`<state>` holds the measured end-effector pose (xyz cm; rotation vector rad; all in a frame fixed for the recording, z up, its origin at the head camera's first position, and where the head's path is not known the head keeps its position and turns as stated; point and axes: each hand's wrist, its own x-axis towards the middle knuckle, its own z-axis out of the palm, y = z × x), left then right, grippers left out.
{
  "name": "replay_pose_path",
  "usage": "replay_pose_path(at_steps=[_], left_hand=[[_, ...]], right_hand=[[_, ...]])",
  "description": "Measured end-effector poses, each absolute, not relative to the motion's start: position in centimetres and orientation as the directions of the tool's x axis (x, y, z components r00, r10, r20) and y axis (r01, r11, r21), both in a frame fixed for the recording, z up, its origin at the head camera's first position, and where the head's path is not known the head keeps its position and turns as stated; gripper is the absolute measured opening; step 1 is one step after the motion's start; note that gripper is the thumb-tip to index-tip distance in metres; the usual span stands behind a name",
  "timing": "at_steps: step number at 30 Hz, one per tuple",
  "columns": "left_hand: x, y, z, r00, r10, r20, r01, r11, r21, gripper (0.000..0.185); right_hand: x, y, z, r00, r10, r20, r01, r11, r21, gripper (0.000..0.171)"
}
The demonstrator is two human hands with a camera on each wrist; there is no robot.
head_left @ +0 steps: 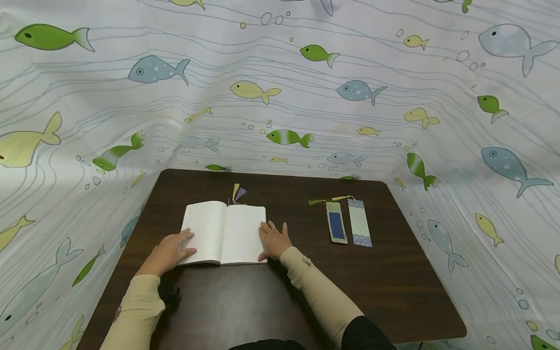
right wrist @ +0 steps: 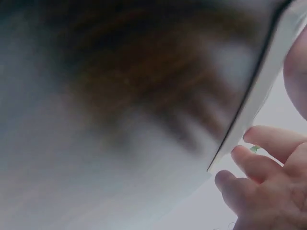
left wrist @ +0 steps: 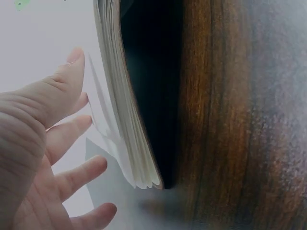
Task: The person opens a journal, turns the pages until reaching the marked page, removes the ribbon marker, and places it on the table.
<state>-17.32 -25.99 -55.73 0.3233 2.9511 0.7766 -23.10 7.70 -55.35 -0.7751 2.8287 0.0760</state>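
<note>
One notebook (head_left: 243,231) lying wide between left hand (head_left: 168,250) and right hand (head_left: 274,241)

Spread flat on the dark wood-grain surface (head_left: 393,296), left of centre, with both white pages facing up, faintly lined. At the left page's lower outer edge, relaxed and slightly parted fingers of the left hand, with the thumb lying over the page near the lower corner. In the left wrist view, seen close beside the layered edges of the pages. At the right page's outer edge, likewise uncurled fingers of the right hand, with the thumb near the lower right corner. Just past the top edge, near the spine, a yellow and purple tassel (head_left: 238,194). Well to the right on the same surface, side by side and slightly tilted: a narrow card with a blue panel (head_left: 336,226) and, just beside it, a pale card with patterned ends (head_left: 359,219). From their top ends, green and yellow tassels (head_left: 321,201) trailing leftward. Over both forearms, beige sleeves (head_left: 321,287). Around the surface at back and sides, white fish-print cloth (head_left: 245,114).
</note>
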Motion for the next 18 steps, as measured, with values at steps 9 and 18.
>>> replay_pose_path(at_steps=[9,18], left_hand=[[-17.2,-26.1,-56.0,-0.976,0.219,-0.015,0.183,0.851,0.492,0.061],[-17.2,-25.8,-55.9,-0.976,0.208,-0.068,0.145,0.846,0.513,0.063]], right_hand=[[-23.0,7.4,-55.7,-0.856,-0.508,-0.099,-0.515,0.855,0.065,0.088],[-23.2,7.6,-56.4,-0.901,-0.432,-0.044,-0.434,0.898,0.071,0.113]])
